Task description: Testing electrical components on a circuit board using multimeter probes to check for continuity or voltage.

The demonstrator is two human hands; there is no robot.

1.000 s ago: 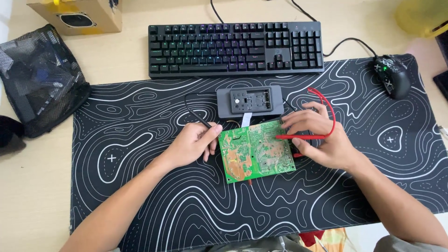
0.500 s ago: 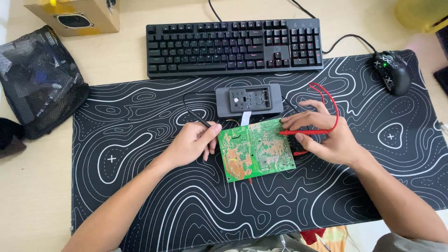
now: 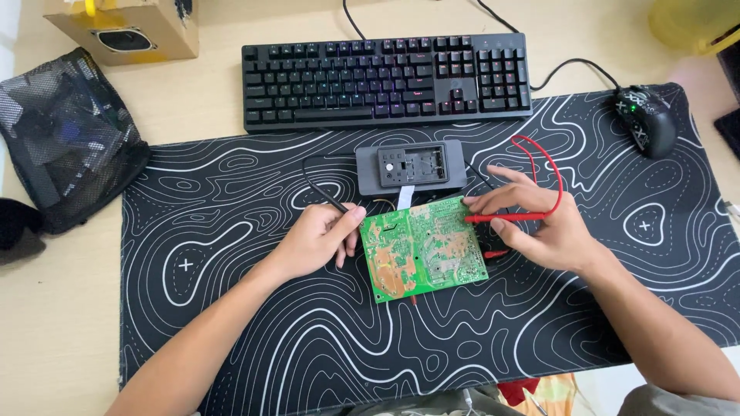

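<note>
A green printed circuit board (image 3: pixel 426 250) lies solder side up on the black desk mat (image 3: pixel 231 308) with white contour lines, near the middle of the tabletop (image 3: pixel 62 323), just in front of a dark grey meter unit (image 3: pixel 411 166) whose face is turned up. The right hand (image 3: pixel 539 227) pinches a red test probe (image 3: pixel 505 218) between thumb and fingers, its tip resting at the board's right edge; the red lead (image 3: pixel 543 158) loops up behind the hand. The left hand (image 3: pixel 320 239) is curled around what appears to be a black probe, its black lead (image 3: pixel 316 189) arcing back toward the meter unit; whether that tip touches the board cannot be told, as the fingers hide it. Judged from this layout, the board is set out, both leads are in hand and the red one is placed at a point, so probing seems under way; no reading can be made out on the unit, so nothing shows a check as finished. Further off stand a black keyboard (image 3: pixel 385 77), a black mouse (image 3: pixel 646 119) at the mat's right corner, a black mesh pouch (image 3: pixel 65 139) at the left and a cardboard box (image 3: pixel 127 31) at the upper left, none of them touched.
</note>
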